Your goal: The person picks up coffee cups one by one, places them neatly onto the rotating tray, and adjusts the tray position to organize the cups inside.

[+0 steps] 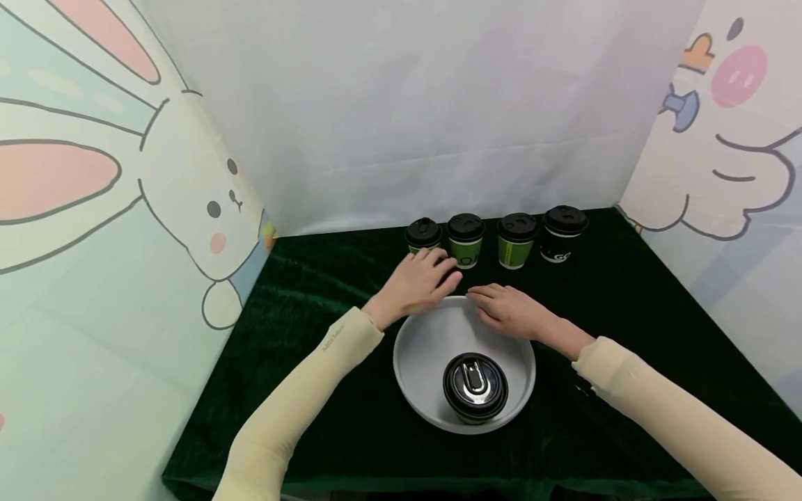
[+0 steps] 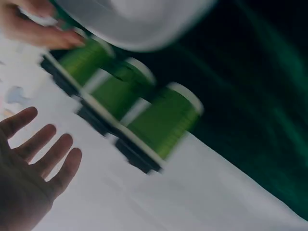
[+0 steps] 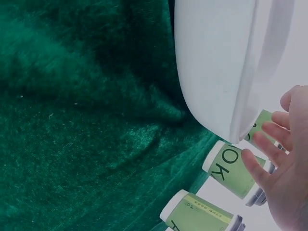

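Observation:
A round light grey tray (image 1: pixel 416 362) lies on the dark green cloth. In it, toward the near side, stands a paper coffee cup with a shiny black lid (image 1: pixel 475 386). My left hand (image 1: pixel 418 282) is above the tray's far left rim, just in front of the leftmost green cup (image 1: pixel 423 234); in the left wrist view its fingers (image 2: pixel 57 154) are spread and hold nothing. Over the tray's far right rim hovers my right hand (image 1: pixel 512 312), its fingers (image 3: pixel 269 147) extended and holding nothing. Whether it touches the rim is unclear.
Right of the leftmost cup, two green cups with black lids, one near (image 1: pixel 466 240) and one farther right (image 1: pixel 516 240), stand in the back row. A black cup (image 1: pixel 562 233) ends the row. Printed curtains (image 1: pixel 438 104) enclose the green-clothed table (image 1: pixel 301 313).

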The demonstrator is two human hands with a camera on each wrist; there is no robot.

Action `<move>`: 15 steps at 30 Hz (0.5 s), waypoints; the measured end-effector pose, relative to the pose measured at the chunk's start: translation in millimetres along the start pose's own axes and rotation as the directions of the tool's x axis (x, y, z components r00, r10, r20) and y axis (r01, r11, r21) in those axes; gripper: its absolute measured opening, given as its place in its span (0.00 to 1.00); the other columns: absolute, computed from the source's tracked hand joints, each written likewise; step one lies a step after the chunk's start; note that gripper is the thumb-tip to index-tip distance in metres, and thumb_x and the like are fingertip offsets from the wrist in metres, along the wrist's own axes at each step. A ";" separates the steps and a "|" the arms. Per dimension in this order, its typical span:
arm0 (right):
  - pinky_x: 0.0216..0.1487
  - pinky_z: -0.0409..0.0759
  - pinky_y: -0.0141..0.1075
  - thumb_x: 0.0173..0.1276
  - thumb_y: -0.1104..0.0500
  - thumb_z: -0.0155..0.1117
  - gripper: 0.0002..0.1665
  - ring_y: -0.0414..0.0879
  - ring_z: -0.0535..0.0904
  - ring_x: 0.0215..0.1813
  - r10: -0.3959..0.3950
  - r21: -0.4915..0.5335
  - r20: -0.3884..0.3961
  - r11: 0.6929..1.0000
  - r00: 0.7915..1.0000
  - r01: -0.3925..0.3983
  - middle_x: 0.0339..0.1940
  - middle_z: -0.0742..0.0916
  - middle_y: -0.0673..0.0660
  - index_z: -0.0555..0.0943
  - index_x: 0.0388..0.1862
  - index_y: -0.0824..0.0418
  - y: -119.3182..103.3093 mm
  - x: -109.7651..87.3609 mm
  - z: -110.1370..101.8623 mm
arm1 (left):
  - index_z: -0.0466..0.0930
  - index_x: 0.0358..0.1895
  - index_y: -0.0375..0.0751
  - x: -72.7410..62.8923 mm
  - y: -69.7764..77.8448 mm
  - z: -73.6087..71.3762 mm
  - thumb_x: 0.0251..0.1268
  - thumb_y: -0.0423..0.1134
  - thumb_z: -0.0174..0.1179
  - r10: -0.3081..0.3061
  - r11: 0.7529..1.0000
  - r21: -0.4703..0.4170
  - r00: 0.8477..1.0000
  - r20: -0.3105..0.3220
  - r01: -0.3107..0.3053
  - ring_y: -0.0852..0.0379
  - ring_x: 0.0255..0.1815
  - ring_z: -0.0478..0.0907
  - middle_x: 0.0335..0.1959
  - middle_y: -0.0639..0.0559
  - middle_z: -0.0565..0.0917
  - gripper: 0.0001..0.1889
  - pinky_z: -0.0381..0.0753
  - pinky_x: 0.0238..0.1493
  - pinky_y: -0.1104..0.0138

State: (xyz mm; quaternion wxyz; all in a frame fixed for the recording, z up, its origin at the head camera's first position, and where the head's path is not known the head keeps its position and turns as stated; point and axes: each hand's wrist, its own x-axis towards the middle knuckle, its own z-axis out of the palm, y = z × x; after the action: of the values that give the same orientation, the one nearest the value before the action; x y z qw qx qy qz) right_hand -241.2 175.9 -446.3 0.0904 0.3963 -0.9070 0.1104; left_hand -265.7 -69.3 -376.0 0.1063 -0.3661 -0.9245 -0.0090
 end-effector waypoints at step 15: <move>0.60 0.78 0.51 0.75 0.60 0.60 0.24 0.58 0.77 0.64 -0.037 0.014 -0.005 0.999 0.999 0.037 0.65 0.80 0.65 0.77 0.65 0.70 -2.3 -12.4 4.5 | 0.56 0.80 0.52 53.8 -60.0 23.6 0.82 0.57 0.36 -0.271 0.963 0.039 0.954 0.130 0.268 0.41 0.77 0.56 0.81 0.43 0.51 0.29 0.63 0.70 0.47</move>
State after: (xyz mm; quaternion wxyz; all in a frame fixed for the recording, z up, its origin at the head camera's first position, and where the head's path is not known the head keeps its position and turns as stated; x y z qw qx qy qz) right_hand -231.6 181.8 -453.4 0.0917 0.4135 -0.8984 0.1159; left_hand -349.1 -74.7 -384.5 0.0455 -0.2352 -0.9708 0.0110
